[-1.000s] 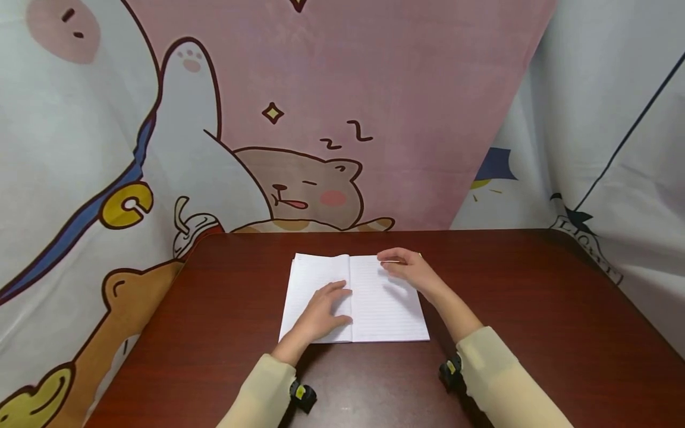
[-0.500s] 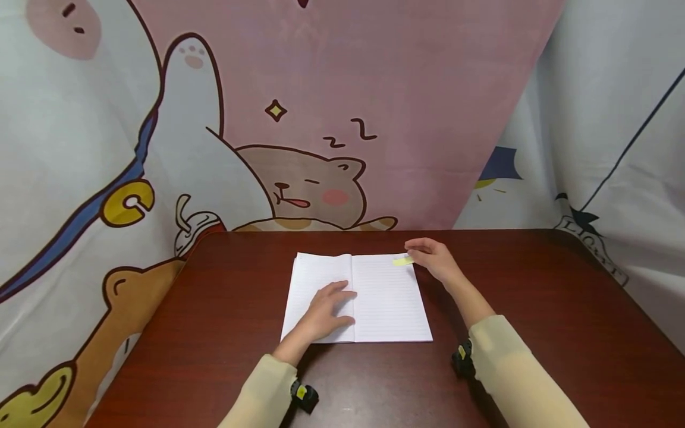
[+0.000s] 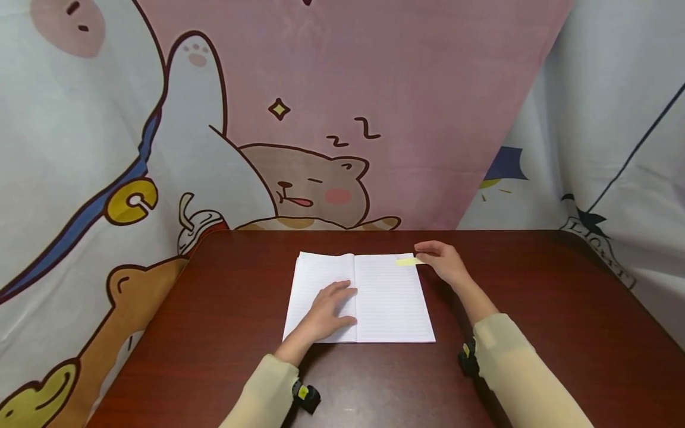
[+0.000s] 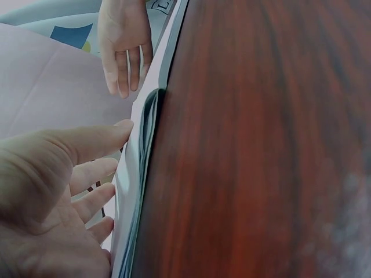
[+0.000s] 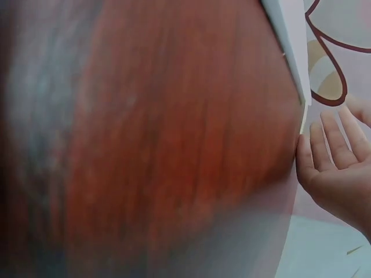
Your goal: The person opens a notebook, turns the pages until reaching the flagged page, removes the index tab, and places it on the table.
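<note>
An open notebook with lined white pages lies flat on the table. My left hand rests on its left page near the fold, fingers spread and the thumb apart, as the left wrist view also shows. A pale yellow sticky tab lies at the top right corner of the right page, its outer end jutting past the page edge. Just right of that end is my right hand; whether a finger touches the tab is hard to tell. In the right wrist view, the fingers look straight and hold nothing.
The dark red-brown wooden table extends around the notebook on all sides. Behind its far edge hangs a cartoon-printed cloth, and more cloth borders both sides. Each wrist carries a small black camera.
My right hand has moved right, off the page to beside its edge. The yellow tab, earlier mostly hidden by that hand, now shows on the page corner. The left hand stays put.
</note>
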Demonstrator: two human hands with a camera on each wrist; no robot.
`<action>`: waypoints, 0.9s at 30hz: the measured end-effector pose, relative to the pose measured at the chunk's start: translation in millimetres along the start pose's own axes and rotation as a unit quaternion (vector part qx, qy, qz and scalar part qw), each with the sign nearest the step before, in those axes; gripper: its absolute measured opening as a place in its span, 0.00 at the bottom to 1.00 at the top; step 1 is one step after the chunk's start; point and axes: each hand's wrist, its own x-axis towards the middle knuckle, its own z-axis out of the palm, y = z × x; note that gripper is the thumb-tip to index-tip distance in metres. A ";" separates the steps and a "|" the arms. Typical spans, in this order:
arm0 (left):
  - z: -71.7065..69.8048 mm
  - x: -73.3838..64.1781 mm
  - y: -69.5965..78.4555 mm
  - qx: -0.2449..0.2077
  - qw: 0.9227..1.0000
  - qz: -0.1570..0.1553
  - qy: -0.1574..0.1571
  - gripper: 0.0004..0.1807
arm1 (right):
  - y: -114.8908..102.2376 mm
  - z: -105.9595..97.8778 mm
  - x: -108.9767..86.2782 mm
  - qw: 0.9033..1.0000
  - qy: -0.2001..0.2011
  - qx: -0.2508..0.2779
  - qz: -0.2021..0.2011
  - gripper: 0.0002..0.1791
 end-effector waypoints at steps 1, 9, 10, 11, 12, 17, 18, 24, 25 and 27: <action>0.0 0.1 0.1 0.001 1.000 0.001 0.000 0.32 | 1.5 -0.2 0.4 1.000 0.000 -0.006 0.000 0.19; -0.7 0.4 1.8 -0.004 1.000 -0.002 -0.006 0.32 | 9.5 -0.1 5.0 0.999 -0.005 -0.044 -0.012 0.19; -0.6 0.4 1.8 -0.006 1.000 -0.004 -0.005 0.32 | 10.1 0.0 5.5 0.999 -0.009 -0.050 -0.012 0.19; -0.7 0.3 2.0 -0.010 1.000 -0.008 -0.006 0.32 | 10.4 0.2 6.0 0.998 -0.012 -0.054 -0.011 0.19; -0.6 0.2 2.1 -0.011 1.000 -0.007 -0.005 0.32 | 10.8 0.4 6.5 0.998 -0.014 -0.059 -0.010 0.19; 0.1 0.3 1.5 -0.002 1.000 0.001 -0.002 0.32 | 11.0 2.0 7.6 0.996 -0.021 -0.086 -0.001 0.18; 0.3 0.5 1.2 0.000 1.000 0.001 -0.002 0.32 | 11.1 2.4 7.7 0.995 -0.022 -0.094 -0.001 0.18; 1.0 1.5 0.0 -0.012 1.000 -0.005 0.000 0.32 | 11.6 3.3 8.9 0.992 -0.031 -0.119 -0.008 0.17; 1.1 1.6 -0.1 -0.012 1.000 -0.005 0.000 0.32 | 11.6 3.2 9.2 0.992 -0.032 -0.122 -0.008 0.17; 0.8 1.5 0.4 -0.010 1.000 -0.005 0.000 0.32 | 11.3 3.2 9.7 0.991 -0.033 -0.128 -0.009 0.16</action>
